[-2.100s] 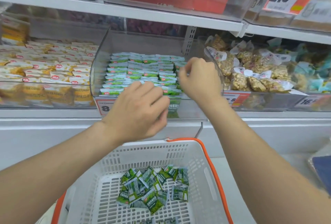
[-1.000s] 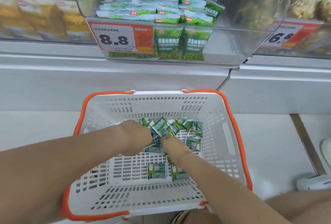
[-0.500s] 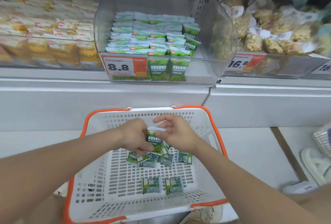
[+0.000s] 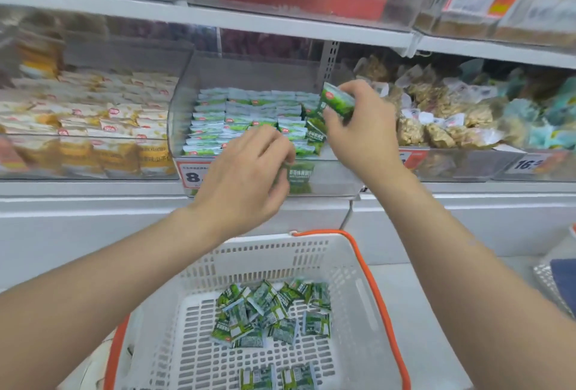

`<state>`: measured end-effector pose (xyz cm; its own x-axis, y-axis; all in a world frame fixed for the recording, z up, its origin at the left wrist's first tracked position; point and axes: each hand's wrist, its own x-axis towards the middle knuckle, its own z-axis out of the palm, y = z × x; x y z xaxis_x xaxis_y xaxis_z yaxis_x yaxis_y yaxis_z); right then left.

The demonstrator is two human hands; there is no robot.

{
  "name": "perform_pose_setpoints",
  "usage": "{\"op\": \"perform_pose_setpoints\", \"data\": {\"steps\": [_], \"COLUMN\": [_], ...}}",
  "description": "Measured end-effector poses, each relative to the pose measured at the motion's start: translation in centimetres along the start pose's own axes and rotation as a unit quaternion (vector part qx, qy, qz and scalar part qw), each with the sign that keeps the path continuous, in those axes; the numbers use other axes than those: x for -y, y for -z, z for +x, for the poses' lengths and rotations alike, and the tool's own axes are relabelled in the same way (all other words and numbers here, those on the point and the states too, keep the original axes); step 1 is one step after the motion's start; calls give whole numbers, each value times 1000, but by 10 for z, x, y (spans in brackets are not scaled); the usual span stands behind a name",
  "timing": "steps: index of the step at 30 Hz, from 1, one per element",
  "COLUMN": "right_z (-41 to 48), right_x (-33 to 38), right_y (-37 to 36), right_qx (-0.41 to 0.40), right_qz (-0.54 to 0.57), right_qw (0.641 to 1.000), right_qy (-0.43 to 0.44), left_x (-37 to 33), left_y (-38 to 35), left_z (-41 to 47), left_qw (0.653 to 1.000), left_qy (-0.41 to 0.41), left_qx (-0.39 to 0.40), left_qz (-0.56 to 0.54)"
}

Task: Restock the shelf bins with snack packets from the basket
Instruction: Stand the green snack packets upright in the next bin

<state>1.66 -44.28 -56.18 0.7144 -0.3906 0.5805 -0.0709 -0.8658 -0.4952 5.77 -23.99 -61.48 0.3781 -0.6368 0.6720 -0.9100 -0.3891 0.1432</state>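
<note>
While the right hand [image 4: 364,131] pinches a green packet [image 4: 338,103] over the clear bin [image 4: 181,115], left hand [image 4: 243,177] at bin front, fingers [image 4: 282,149] curled, contents indeterminate, basket [image 4: 311,239] below holding loose packets [image 4: 271,311].

White shelf [image 4: 93,192], clear bins [image 4: 330,179] side by side

The middle bin [image 4: 333,181] held rows of packets [image 4: 243,118]. Left of it stood a second bin [image 4: 46,171], right of it a third bin [image 4: 467,168]. Below and before it lay the basket [image 4: 311,238], loose packets [image 4: 271,311] inside. Over its right end the right hand [image 4: 364,131] held a packet [image 4: 338,102]; the left hand [image 4: 243,177] was at its front wall.
</note>
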Motion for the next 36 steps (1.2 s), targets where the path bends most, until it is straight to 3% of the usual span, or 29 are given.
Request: {"op": "perform_pose_setpoints", "data": {"steps": [3,6,10,14,20,27,33,36], "right_z": [49,69,81,92,95,83,70,54], "right_x": [-26,-36,-43,-43,-50,-48,-42,-35], "right_y": [-26,-53,-74,-82,-88,-92,-73,-52], "right_qx": [154,281,354,348,271,232,319,261], "right_qz": [-142,-187,-200,-222,-198,-229,-131,-108], "right_qw": [974,931,897,896,933,935,929,955], "right_qy": [-80,-139,-173,-167,-133,-142,-138,-89], "left_x": [20,38,51,54,56,55,27,7], "left_y": [-6,-10,-10,-12,-14,-13,-7,-10], "left_z": [22,33,41,46,45,42,27,6], "left_qw": [998,996,993,986,982,986,990,984], "left_qy": [-1,21,57,87,93,79,-43,-131], "left_qx": [28,64,101,142,165,144,-13,-20], "left_qz": [59,59,34,15,-2,9,135,119]}}
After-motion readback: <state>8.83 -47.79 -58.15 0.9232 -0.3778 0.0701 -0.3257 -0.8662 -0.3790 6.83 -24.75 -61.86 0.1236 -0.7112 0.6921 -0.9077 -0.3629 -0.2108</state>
